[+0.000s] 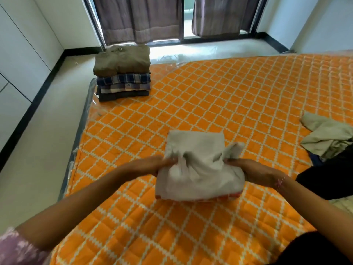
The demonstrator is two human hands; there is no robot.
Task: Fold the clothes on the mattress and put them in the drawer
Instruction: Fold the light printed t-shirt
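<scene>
Both hands, left and right, gripped the half-folded grey garment mid-mattress; next likely: flatten, then stack.

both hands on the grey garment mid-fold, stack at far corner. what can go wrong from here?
1. The left hand and right hand pinch the light grey garment only at bunched edges; the fold could slip open when lifted.
2. The stack of folded clothes sits at the mattress corner, near the edge; adding another piece might tip it off.
3. The unfolded beige garment lies at the right edge and could be overlooked.
</scene>
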